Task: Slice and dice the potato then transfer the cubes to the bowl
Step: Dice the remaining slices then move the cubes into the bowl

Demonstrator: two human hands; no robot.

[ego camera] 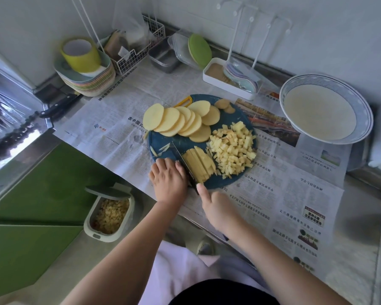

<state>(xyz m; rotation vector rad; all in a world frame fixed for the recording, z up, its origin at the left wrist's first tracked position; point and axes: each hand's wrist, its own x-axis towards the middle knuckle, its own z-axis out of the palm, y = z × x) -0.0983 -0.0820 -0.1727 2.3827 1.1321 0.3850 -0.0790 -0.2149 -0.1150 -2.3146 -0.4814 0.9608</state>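
Note:
A round dark blue cutting board lies on newspaper. Round potato slices fan across its far half. A heap of potato cubes fills its right side. Potato strips lie at the near edge, and the blade of a knife runs along their left side. My right hand grips the knife's handle, forefinger stretched toward the blade. My left hand rests on the board's near left edge, fingers bent beside the blade, holding nothing that I can see. The white, blue-rimmed bowl stands at the right.
A small bin with potato bits hangs below the counter edge at left. At the back stand stacked plates with a yellow cup, a wire basket, a metal tin and a white rack tray. A second knife lies far left.

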